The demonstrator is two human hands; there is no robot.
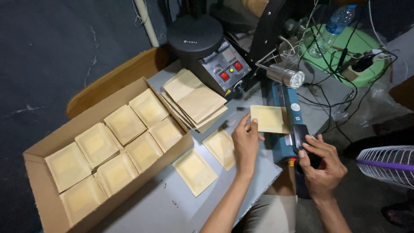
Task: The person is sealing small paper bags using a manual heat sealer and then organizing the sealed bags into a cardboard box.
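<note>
a worker's left hand (246, 140) pinches a tan paper pouch (268, 119) at its near edge, feeding its far end under the arm of a blue heat sealer (284, 125), while the right hand (321, 162) curls closed around the sealer's black handle (300, 136), ready to clamp; filled pouches line a cardboard box (43, 190) alongside.

Left hand (246, 140) raised, fingers pinched together; right hand (321, 162) curled, thumb and fingers pressing downward; both forearms extended.
</note>
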